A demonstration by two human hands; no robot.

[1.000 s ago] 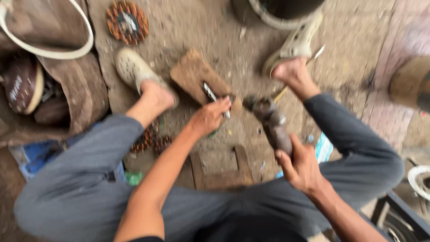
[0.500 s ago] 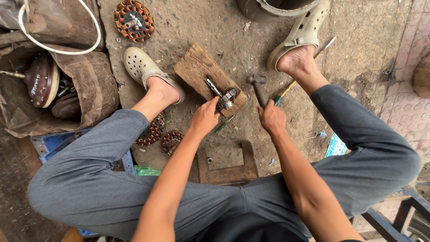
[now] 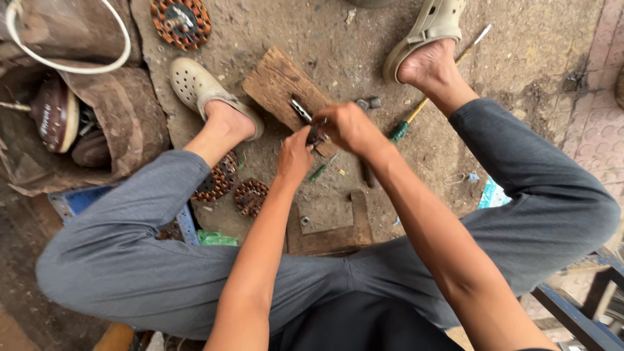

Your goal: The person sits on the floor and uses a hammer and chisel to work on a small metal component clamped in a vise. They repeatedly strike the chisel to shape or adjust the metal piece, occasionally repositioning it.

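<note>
My left hand point(image 3: 296, 153) and my right hand point(image 3: 351, 127) meet over the near end of a worn wooden block point(image 3: 276, 78) on the dirt floor. Both pinch a small dark metal part point(image 3: 316, 135) between their fingertips; most of it is hidden by the fingers. A flat metal tool point(image 3: 300, 109) lies on the block just beyond the left hand. A hammer point(image 3: 368, 104) rests on the ground under my right wrist, its handle poking out below the arm. A screwdriver with a green and yellow handle point(image 3: 404, 125) lies to the right, by my right foot.
Copper-wound motor stators lie at the top left point(image 3: 182, 19) and under my left leg point(image 3: 250, 195). A square wooden board point(image 3: 328, 224) sits between my legs. A brown sack with motor parts point(image 3: 58, 123) fills the left. A blue metal frame point(image 3: 572, 312) stands at the lower right.
My right hand set the hammer down on the ground and came over to the block. It now grips the small part together with my left hand, which stayed at the block.
</note>
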